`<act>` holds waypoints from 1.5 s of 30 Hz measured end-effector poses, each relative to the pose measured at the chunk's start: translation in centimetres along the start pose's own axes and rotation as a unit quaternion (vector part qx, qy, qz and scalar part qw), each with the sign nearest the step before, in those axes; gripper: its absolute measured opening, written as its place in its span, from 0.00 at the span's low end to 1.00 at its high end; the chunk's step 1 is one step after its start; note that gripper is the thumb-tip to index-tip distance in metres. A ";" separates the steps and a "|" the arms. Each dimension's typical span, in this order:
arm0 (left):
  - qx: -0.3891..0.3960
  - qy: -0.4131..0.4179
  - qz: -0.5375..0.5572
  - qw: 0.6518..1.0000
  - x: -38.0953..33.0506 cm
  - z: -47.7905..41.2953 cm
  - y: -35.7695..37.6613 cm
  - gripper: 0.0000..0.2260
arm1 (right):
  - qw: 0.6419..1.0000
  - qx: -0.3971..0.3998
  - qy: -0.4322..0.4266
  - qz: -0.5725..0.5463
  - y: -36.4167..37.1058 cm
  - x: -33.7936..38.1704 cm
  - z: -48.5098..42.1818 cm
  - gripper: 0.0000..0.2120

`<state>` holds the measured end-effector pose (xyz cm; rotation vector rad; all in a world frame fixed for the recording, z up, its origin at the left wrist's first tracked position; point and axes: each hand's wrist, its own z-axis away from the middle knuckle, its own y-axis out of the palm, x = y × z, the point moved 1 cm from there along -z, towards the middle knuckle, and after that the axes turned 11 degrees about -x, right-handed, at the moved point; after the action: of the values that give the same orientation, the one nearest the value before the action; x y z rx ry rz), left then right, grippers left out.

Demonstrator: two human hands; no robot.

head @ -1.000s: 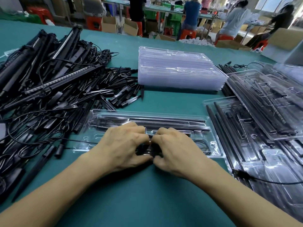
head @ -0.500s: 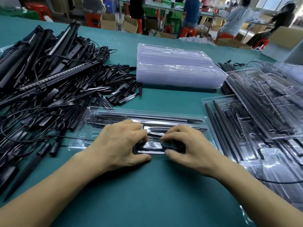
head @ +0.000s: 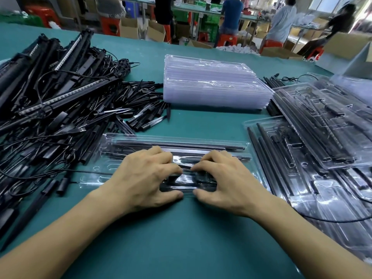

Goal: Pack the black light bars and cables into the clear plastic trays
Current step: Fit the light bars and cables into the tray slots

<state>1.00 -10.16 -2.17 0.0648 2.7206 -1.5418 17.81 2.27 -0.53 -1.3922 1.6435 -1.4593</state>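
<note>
The clear tray (head: 104, 168) lies on the counter (head: 181, 238) with its long axis running left to right and a light bar (head: 181, 144) in its far slot. The cable bundle (head: 188, 181) sits in the near middle pocket. The left hand (head: 147, 176) and right hand (head: 227, 182), equally near, each curl fingers and thumb round one end, so seating it likely calls for a straight downward press.

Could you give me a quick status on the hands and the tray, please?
Left hand and right hand pinch the tray, pressing the cable into its near pocket. Light bars seated. Nothing blocking.
</note>
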 end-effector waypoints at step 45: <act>0.047 0.038 -0.122 0.991 2.9 -4.9 -1.8 0.38 | 0.976 -0.128 0.032 0.173 2.5 1.4 2.9 0.18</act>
<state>-1.90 -6.80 1.86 -0.2200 2.8019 -1.7608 19.10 -0.40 -3.33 -1.1189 2.0527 -1.1329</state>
